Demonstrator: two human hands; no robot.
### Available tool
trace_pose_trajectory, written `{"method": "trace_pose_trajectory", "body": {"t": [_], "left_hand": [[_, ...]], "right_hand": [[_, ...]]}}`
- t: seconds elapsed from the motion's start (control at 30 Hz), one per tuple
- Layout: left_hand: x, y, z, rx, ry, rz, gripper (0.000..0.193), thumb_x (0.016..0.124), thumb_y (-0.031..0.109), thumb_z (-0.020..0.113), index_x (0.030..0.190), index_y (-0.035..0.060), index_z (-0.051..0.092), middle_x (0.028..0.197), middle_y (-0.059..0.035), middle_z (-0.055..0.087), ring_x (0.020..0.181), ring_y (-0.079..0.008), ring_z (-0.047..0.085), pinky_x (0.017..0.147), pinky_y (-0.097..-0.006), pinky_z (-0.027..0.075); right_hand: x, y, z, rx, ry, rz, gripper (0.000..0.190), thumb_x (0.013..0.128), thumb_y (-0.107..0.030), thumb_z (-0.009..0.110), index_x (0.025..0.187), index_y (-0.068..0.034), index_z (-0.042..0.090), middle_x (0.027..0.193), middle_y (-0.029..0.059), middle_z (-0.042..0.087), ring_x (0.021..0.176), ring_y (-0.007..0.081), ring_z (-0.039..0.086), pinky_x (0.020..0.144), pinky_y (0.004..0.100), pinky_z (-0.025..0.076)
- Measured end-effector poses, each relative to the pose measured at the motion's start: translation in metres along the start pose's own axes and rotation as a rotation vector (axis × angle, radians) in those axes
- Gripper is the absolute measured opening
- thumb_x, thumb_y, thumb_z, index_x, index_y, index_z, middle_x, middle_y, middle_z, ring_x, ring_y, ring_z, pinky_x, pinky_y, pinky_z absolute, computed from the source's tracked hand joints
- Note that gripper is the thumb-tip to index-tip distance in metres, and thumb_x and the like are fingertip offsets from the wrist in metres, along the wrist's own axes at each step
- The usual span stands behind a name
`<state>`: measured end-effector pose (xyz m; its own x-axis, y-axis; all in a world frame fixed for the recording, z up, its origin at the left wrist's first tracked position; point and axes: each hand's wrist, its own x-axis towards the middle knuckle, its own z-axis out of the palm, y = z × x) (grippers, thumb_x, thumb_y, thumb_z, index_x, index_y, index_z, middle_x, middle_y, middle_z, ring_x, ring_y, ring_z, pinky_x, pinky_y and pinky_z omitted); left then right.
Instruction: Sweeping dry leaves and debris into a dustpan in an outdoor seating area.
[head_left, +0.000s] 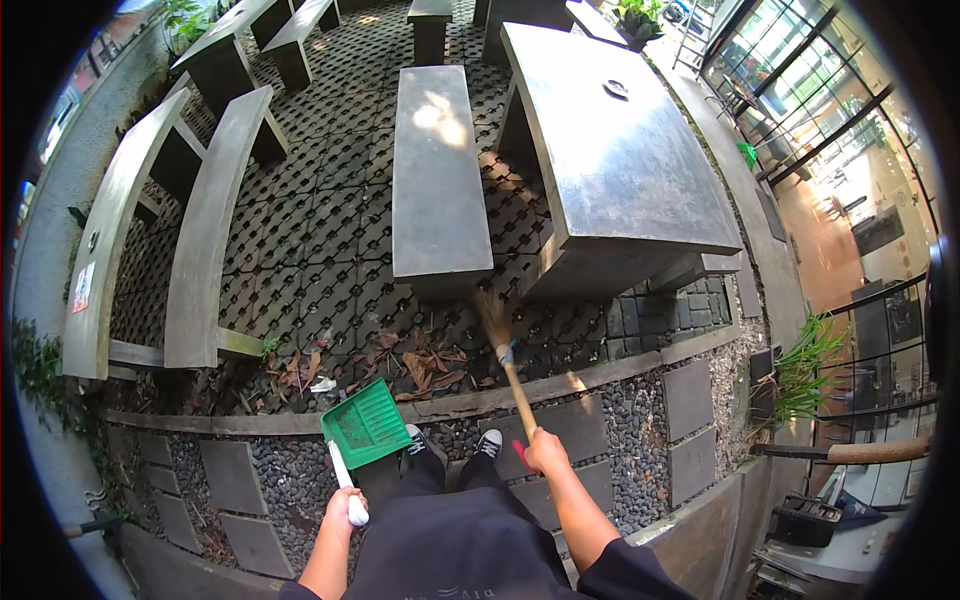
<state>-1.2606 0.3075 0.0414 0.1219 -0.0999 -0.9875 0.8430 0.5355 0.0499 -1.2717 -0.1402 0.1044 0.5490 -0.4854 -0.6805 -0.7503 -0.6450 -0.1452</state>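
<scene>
My left hand (347, 504) grips the white handle of a green plastic dustpan (367, 426). The pan hangs just left of my shoes, by the low concrete kerb, and I see no leaves in it. In my right hand (547, 450) is the wooden handle of a broom (519, 395). Its blurred bristles (492, 313) reach the paving near the front end of a concrete bench (442, 172). Dry brown leaves (424, 369) lie along the kerb between broom and dustpan, with a white scrap (323, 385) among those to the left.
A concrete table (622, 157) with an ashtray (616, 89) stands right of the bench. More benches (217, 240) and a table (124, 225) line the left wall. Stepping slabs (234, 478) and pebbles (289, 480) lie behind the kerb (465, 409). Potted grass (802, 371) stands at right.
</scene>
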Motion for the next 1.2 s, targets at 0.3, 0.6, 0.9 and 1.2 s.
{"method": "trace_pose_trajectory", "body": {"t": [0.3, 0.6, 0.9, 1.2], "left_hand": [[0.007, 0.004, 0.0, 0.057, 0.047, 0.058, 0.007, 0.074, 0.007, 0.05, 0.076, 0.0041, 0.044, 0.058, -0.0072, 0.048, 0.047, -0.0194, 0.049, 0.044, -0.0305, 0.044], [0.018, 0.016, 0.008, 0.046, 0.042, 0.032, 0.007, 0.074, 0.007, 0.049, 0.078, 0.0047, 0.043, 0.057, -0.0065, 0.047, 0.046, -0.0192, 0.049, 0.044, -0.0302, 0.045], [0.02, 0.03, 0.012, 0.06, 0.045, 0.028, 0.009, 0.075, 0.007, 0.049, 0.079, 0.0049, 0.042, 0.057, -0.0062, 0.047, 0.045, -0.0191, 0.049, 0.043, -0.0301, 0.045], [0.015, 0.041, 0.01, -0.076, 0.014, 0.024, 0.008, 0.075, 0.009, 0.049, 0.077, 0.0046, 0.042, 0.057, -0.0058, 0.048, 0.044, -0.0178, 0.049, 0.041, -0.0286, 0.045]], "right_hand": [[-0.134, 0.065, -0.053, -0.048, -0.042, -0.207, 0.051, 0.076, -0.021, 0.059, 0.124, -0.008, 0.047, 0.089, 0.0236, 0.061, 0.089, 0.0398, 0.058, 0.079, 0.0469, 0.047], [-0.177, 0.059, -0.029, -0.296, -0.036, 0.013, 0.042, 0.084, -0.02, 0.052, 0.12, 0.002, 0.047, 0.085, 0.0209, 0.062, 0.08, 0.0351, 0.063, 0.066, 0.0435, 0.05], [-0.199, 0.038, -0.03, -0.124, -0.167, -0.057, 0.046, 0.081, -0.028, 0.056, 0.115, 0.003, 0.049, 0.081, 0.0252, 0.061, 0.079, 0.0415, 0.059, 0.071, 0.0486, 0.047], [-0.164, 0.039, -0.03, -0.164, -0.033, 0.028, 0.035, 0.08, -0.022, 0.058, 0.101, 0.005, 0.049, 0.084, 0.0256, 0.061, 0.082, 0.041, 0.06, 0.073, 0.0473, 0.048]]}}
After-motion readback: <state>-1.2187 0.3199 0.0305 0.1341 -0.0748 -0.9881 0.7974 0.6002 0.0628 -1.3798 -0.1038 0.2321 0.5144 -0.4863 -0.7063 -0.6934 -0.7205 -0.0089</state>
